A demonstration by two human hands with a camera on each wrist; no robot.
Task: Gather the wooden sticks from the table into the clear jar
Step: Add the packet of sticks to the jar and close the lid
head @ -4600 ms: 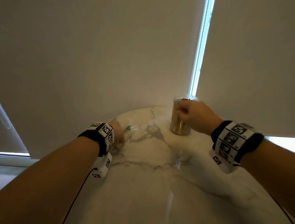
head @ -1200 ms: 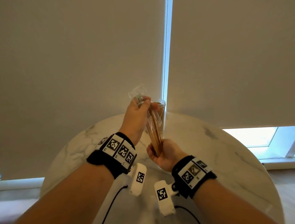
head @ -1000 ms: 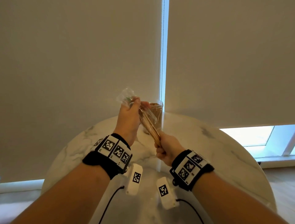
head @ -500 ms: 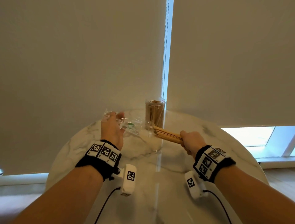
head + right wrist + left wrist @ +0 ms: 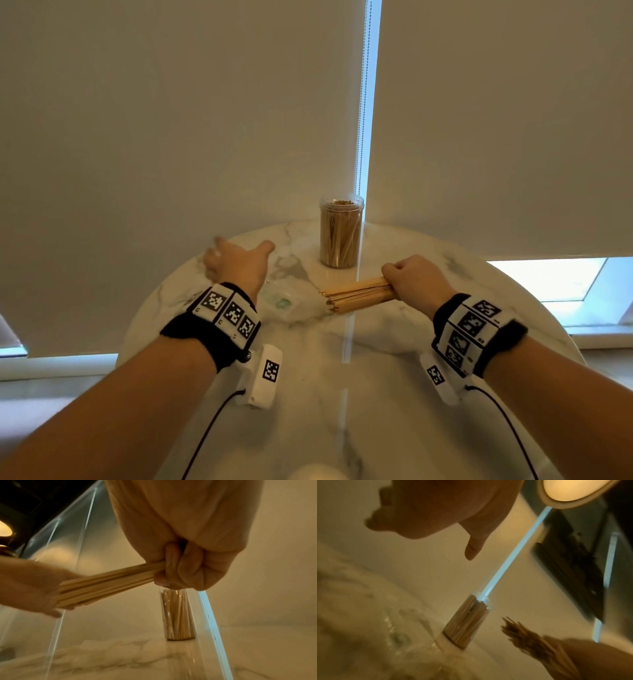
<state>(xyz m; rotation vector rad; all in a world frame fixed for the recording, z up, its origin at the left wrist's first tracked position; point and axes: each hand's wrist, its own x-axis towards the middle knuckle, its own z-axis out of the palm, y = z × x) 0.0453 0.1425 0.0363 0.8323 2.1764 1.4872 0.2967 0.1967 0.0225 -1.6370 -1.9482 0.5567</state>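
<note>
A clear jar (image 5: 340, 233), packed with upright wooden sticks, stands at the far edge of the round marble table (image 5: 394, 394). My right hand (image 5: 409, 279) grips a bundle of longer wooden sticks (image 5: 356, 295) by one end. The bundle lies about level above the table, its free ends pointing left, in front of the jar. My left hand (image 5: 239, 258) hovers left of the jar with fingers spread and nothing in it. The right wrist view shows the fist (image 5: 181, 568) round the sticks (image 5: 106, 585), just above the jar (image 5: 178, 615).
A crumpled clear plastic wrapper (image 5: 279, 302) with a green mark lies on the table between my hands. Drawn roller blinds (image 5: 171, 120) hang right behind the table, with a bead chain (image 5: 362, 102) above the jar. Cables trail from both wrist cameras.
My hands pulled the stick bundle out of the plastic wrapper. The left hand then let the wrapper go onto the table and opened. The right hand swung the bundle out level to the right.
</note>
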